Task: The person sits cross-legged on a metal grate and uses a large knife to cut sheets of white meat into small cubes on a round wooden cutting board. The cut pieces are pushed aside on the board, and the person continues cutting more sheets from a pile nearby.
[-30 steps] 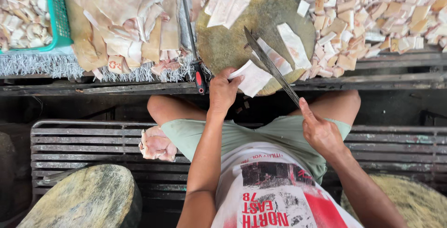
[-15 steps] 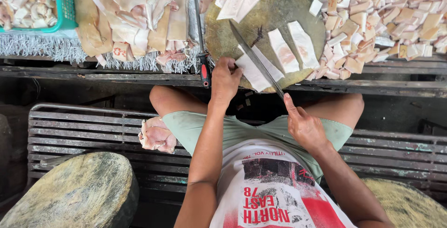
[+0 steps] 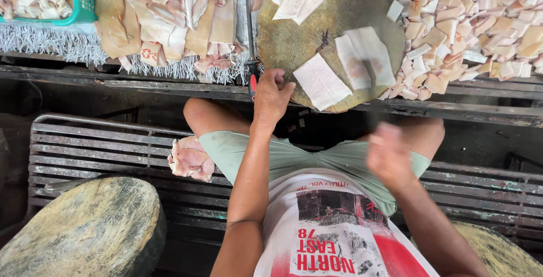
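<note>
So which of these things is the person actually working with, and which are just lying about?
In use:
- left hand on the rim of the round chopping block
- white slabs on that block
- right hand, blurred, off the block
- heap of cut pieces

Lying about:
- green basket
- uncut sheets
- meat lump on the bench
- spare block

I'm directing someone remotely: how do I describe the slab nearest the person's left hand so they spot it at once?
Find the round wooden chopping block in the middle of the bench. On its near edge, just right of the left hand, lies a pale slab. Unlike the two overlapping slabs further right, it lies alone, overhanging the block's rim.
</note>
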